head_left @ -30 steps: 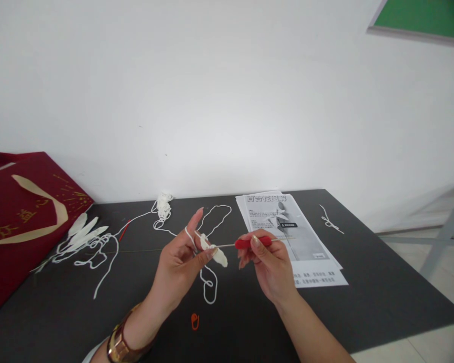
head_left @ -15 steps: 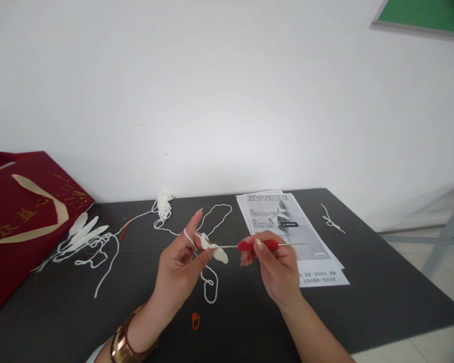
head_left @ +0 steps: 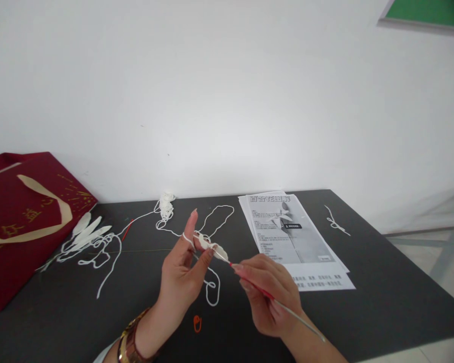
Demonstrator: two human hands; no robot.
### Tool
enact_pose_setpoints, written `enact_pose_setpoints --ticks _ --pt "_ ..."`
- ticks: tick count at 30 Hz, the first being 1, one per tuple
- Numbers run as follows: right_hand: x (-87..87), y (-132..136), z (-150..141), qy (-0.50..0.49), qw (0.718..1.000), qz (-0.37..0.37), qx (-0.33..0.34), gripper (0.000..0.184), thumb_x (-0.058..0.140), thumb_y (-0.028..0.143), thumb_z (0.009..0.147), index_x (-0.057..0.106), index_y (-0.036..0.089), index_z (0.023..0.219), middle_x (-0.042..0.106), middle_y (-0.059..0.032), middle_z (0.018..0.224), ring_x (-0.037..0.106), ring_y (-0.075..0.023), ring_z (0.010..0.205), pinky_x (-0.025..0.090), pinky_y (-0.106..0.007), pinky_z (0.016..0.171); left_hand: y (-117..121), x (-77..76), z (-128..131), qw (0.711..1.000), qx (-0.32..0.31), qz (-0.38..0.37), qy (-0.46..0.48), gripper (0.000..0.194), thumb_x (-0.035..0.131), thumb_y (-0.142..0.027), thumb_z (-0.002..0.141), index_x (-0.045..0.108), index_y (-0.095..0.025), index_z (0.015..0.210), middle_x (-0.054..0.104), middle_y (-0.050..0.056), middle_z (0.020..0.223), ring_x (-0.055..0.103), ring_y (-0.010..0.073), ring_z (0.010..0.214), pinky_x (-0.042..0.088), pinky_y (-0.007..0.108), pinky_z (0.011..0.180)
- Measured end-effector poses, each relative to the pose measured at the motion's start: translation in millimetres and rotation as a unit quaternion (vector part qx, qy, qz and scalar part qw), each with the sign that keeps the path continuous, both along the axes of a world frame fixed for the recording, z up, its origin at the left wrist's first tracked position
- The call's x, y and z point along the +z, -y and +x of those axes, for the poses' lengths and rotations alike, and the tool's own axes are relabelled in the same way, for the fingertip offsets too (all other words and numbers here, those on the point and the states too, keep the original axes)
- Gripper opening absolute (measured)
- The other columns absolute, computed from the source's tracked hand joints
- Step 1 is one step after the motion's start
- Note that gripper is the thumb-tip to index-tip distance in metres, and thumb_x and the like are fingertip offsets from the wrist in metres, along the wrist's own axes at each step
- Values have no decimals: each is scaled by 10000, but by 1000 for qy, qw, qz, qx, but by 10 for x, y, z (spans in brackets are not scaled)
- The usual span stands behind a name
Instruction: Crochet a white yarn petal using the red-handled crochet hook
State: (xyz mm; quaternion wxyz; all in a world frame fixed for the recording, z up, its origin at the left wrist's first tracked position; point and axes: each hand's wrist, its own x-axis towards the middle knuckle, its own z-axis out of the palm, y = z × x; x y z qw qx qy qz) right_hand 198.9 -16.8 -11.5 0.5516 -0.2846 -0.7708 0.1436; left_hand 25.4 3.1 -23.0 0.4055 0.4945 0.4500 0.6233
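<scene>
My left hand [head_left: 183,275] pinches a small white crocheted piece [head_left: 215,248] between thumb and fingers, with white yarn [head_left: 212,287] looped over the raised index finger and trailing onto the dark table [head_left: 382,297]. My right hand [head_left: 270,297] is closed on a red-handled crochet hook [head_left: 263,291], held slantwise. Its metal tip points up-left into the white piece and its bare tail sticks out toward the lower right.
Printed instruction sheets [head_left: 291,237] lie behind my right hand. A red gift bag [head_left: 18,217] stands at the left, with white crocheted petals [head_left: 87,229] and loose yarn beside it. A yarn bundle [head_left: 166,204] sits by the wall, an orange stitch marker [head_left: 197,323] lies near me, and a yarn scrap [head_left: 336,222] is at far right.
My right hand has dropped toward me and swung the hook from level to slanted, its tip still at the white piece. My left hand has barely moved.
</scene>
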Motion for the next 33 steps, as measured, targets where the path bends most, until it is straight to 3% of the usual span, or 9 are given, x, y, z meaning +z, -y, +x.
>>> enact_pose_setpoints --ticks 4,7,10,11,14,17,23,30,33 --pt "-34 32 -24 80 993 83 -7 624 564 44 812 441 213 1400 763 -120 897 699 -238 728 578 -373 615 33 -26 17 999 41 8 -25 667 732 -186 759 511 -324 1373 543 -61 730 527 113 670 493 231 714" --pt "-63 78 -56 69 993 98 -12 642 587 37 792 461 206 1398 769 -117 926 713 -245 762 593 -385 680 54 -25 18 998 58 15 -26 668 736 -171 759 518 -351 1364 563 -65 746 550 105 702 486 218 762" --pt "-85 77 -100 -73 997 -28 -18 424 578 62 829 641 260 1197 759 -74 891 697 -205 713 572 -326 616 52 16 17 999 34 11 31 698 749 -166 752 503 -367 1374 572 -68 719 567 103 704 497 224 770" --pt "-90 56 -113 -150 983 -103 -23 315 556 92 867 686 269 1093 747 -55 842 680 -184 672 551 -299 570 46 35 18 998 14 4 55 711 753 -169 749 494 -366 1382 574 -66 708 566 103 691 505 223 750" --pt "-98 -48 -136 -334 899 -282 15 160 563 243 921 719 220 897 679 -23 664 614 -145 536 511 -269 498 28 77 27 993 -44 -23 104 740 756 -173 749 468 -371 1401 564 -64 691 542 92 649 509 199 681" --pt "-93 -116 -140 -386 857 -338 41 158 611 300 899 706 191 837 647 -3 602 563 -116 461 485 -247 457 25 71 33 993 -51 -23 99 734 750 -166 756 470 -390 1396 554 -66 694 525 85 647 502 185 678" --pt "-89 -70 -148 -354 889 -290 -5 138 625 296 897 691 188 842 657 -2 572 575 -108 444 438 -212 411 58 31 23 1000 7 4 21 701 753 -155 741 515 -341 1374 556 -68 710 546 105 674 497 233 761" --pt "-13 -112 -108 -347 895 -280 -29 149 688 301 848 658 194 749 676 0 527 592 -128 390 474 -224 370 54 78 18 1000 -22 -20 4 675 744 -166 753 519 -324 1369 541 -76 686 527 102 646 475 230 738" --pt "19 -109 -103 -320 907 -266 -64 191 676 299 858 636 193 704 672 3 508 572 -117 356 453 -209 350 56 62 12 999 -25 -19 -16 524 757 -171 735 631 -271 1234 589 -49 706 531 121 642 478 254 720"
